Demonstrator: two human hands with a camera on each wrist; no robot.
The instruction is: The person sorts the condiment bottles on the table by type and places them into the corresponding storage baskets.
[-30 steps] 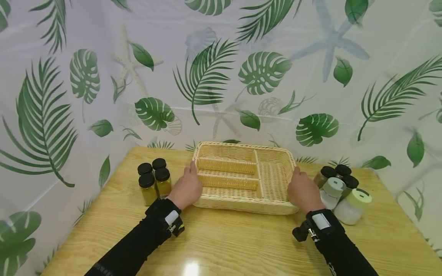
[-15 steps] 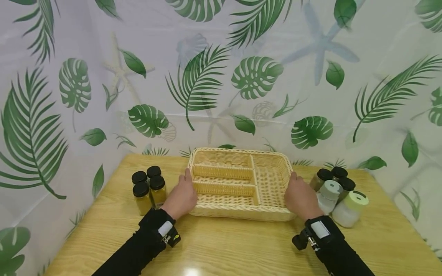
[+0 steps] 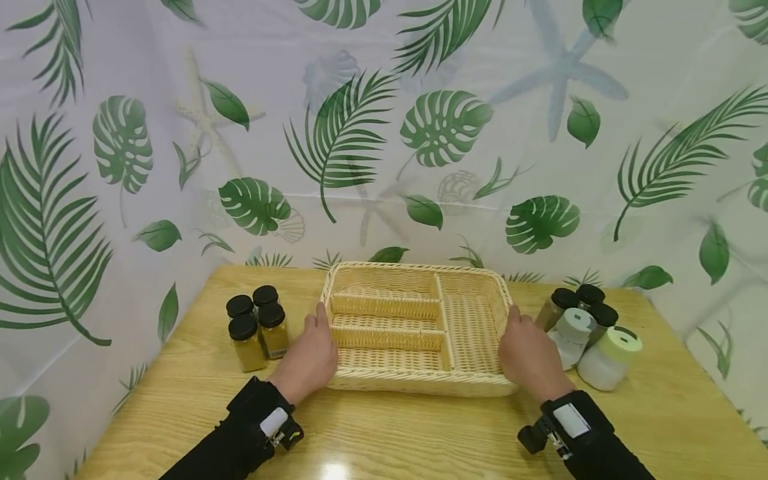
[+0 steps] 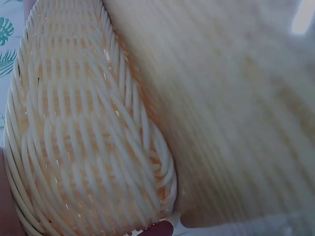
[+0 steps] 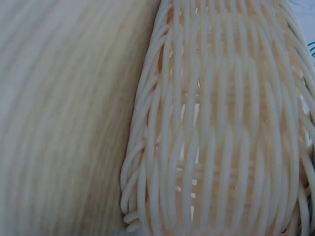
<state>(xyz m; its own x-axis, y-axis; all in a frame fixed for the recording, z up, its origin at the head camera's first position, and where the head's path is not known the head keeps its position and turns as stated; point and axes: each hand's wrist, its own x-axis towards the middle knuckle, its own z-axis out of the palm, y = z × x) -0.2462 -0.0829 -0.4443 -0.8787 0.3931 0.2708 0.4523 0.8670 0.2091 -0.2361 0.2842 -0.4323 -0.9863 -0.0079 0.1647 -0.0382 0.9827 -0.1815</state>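
A pale wicker basket [image 3: 420, 385] sits on the table, its long side toward me. Dividers split it into three narrow compartments on the left and one wider compartment on the right, with nothing inside them. My left hand [image 3: 307, 359] grips its left end, thumb over the rim. At the opposite end my right hand [image 3: 534, 355] holds the rim. The woven outer wall [image 4: 88, 123] fills much of the left wrist view, with a fingertip [image 4: 160, 229] under its lower edge. In the right wrist view only the wicker wall [image 5: 221, 123] and tabletop show; the right fingers are hidden.
Several black-capped jars [image 3: 246, 341] of yellowish spice stand left of the basket. On the right are more dark-lidded jars [image 3: 553, 308], a white-lidded shaker [image 3: 573, 337] and a yellow-lidded jar [image 3: 606, 367]. A leaf-print cloth [image 3: 372, 160] hangs behind the wooden table [image 3: 384, 433].
Both hands have drawn the basket a little toward me, away from the back cloth. The head view has shifted slightly. Grips look the same, and the jars keep their places on the table.
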